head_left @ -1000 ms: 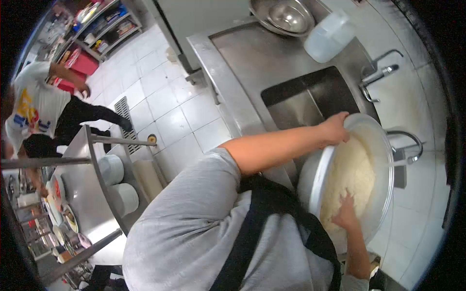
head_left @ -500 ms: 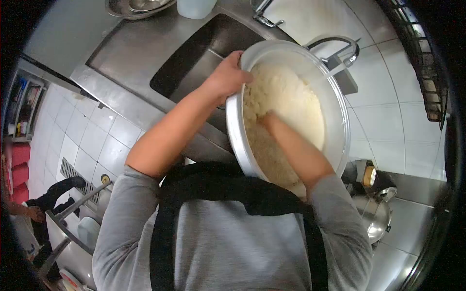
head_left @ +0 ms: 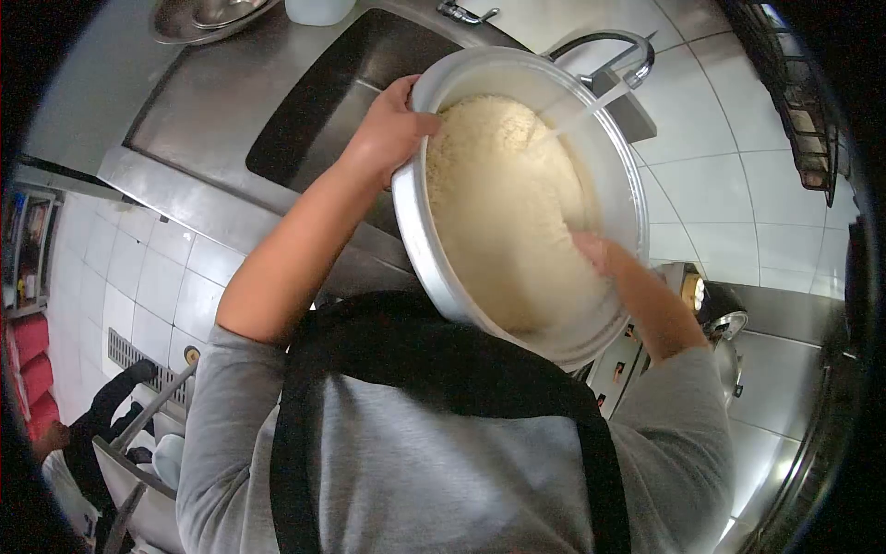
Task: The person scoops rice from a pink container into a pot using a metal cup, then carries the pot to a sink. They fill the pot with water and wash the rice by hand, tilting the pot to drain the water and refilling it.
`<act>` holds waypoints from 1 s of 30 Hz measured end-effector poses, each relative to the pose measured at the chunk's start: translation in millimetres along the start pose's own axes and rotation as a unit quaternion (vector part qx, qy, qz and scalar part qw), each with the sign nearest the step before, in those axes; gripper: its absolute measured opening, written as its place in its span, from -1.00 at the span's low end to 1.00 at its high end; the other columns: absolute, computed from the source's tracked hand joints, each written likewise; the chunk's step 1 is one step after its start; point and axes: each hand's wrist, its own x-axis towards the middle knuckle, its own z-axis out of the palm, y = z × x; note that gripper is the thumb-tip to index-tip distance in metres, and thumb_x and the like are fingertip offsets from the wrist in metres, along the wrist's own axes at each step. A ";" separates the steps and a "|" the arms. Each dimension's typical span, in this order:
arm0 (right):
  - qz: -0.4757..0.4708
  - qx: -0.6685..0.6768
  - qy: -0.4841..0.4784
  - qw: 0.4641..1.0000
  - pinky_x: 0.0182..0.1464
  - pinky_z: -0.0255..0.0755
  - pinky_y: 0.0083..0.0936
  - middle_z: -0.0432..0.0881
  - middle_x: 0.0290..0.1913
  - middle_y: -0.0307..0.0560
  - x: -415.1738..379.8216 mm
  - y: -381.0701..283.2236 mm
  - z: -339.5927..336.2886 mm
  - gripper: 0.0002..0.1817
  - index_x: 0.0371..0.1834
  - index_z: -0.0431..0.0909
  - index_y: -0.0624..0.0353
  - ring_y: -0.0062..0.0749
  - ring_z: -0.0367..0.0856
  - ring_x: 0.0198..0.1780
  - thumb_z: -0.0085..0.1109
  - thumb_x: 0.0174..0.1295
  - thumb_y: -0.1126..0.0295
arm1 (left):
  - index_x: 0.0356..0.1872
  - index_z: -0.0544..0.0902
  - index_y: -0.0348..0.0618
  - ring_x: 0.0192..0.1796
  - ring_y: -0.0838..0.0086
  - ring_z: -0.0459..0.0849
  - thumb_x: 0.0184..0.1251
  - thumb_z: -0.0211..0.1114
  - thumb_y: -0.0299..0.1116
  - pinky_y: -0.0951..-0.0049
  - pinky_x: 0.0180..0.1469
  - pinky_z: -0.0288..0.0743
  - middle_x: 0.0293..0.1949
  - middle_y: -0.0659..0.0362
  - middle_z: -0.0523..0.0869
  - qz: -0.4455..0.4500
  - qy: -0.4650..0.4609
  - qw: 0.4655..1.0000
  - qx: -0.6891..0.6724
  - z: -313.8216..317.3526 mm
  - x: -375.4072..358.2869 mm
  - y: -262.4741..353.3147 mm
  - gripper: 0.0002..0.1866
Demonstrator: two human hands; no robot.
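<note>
A large metal pot (head_left: 413, 235) is tilted over the sink edge, close against my body. Wet, pale rice grains (head_left: 494, 120) show at its far side, and cloudy whitish water (head_left: 503, 245) covers the rest. My left hand (head_left: 392, 134) grips the left rim, thumb over the inside edge and fingers outside. Inside the pot, at its right side, is my right hand (head_left: 598, 251). Its fingertips dip into the rice and water, so their shape is hidden. A stream of water (head_left: 595, 103) runs from the curved faucet (head_left: 637, 66) into the pot.
The steel sink basin (head_left: 309, 120) lies to the left of the pot. At the back left are metal bowls (head_left: 208, 20) and a whitish plastic container (head_left: 318, 7). A wire rack (head_left: 812, 129) hangs at right. Another person's dark sleeve (head_left: 101, 415) shows lower left.
My right hand has moved from the left-middle of the rice to the pot's right side. Cloudy water now spreads across more of the rice. My left hand still holds the rim.
</note>
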 end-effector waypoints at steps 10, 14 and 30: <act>-0.064 0.635 0.108 0.762 0.03 0.35 -0.22 0.49 0.00 -0.09 22.6 -145.5 104.1 -0.55 0.04 0.41 0.11 -0.26 0.45 0.03 -0.15 0.26 0.04 | 0.14 0.27 -0.36 -0.06 0.31 0.53 -0.14 0.16 -0.60 0.43 0.02 0.38 -0.06 -0.04 0.52 -0.021 0.001 0.999 0.032 -0.2 -0.4 2.2 -0.35; -0.183 0.436 0.314 0.823 -0.09 0.42 -0.25 0.50 0.00 -0.02 79.1 -121.5 28.5 -0.62 0.06 0.38 0.17 -0.24 0.51 -0.04 -0.32 0.34 0.21 | 0.13 0.30 -0.32 -0.08 0.33 0.54 -0.14 0.18 -0.59 0.43 0.02 0.38 -0.09 -0.01 0.54 0.006 0.002 0.996 0.085 -1.8 2.0 2.4 -0.36; -0.255 -0.403 0.190 0.858 0.32 -0.01 -0.19 0.04 0.30 0.24 23.5 -142.0 32.7 -0.17 0.22 0.24 0.17 0.09 0.05 0.32 0.33 -0.18 0.13 | 0.16 0.23 -0.39 -0.04 0.26 0.52 -0.16 0.17 -0.63 0.38 0.03 0.39 -0.04 -0.09 0.50 -0.010 -0.009 0.997 0.070 -0.8 3.6 5.1 -0.32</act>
